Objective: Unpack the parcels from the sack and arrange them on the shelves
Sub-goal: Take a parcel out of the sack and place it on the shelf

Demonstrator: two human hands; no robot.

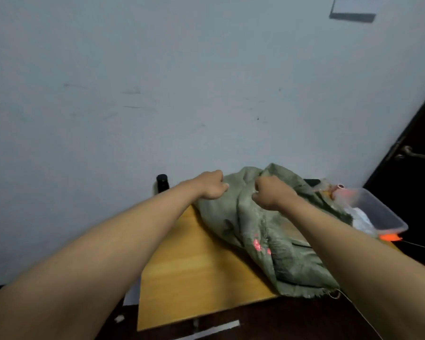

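I see a green woven sack [268,231] lying crumpled across the right half of a small wooden table [194,271], its frayed near edge hanging at the table's front right corner and some red print showing in the folds. My left hand [212,185] grips the far left edge of the sack, fingers curled into the cloth. My right hand [268,193] is just beside it, fist bunched around a fold of the same far end. Whether any parcels are inside I cannot tell; the cloth hides them. Behind the left hand a dark bottle [163,184] stands against the pale wall [157,82]. To the right of the sack sits a clear plastic tub [383,212] holding white and orange bits. A dark door [417,163] with a handle fills the right edge.
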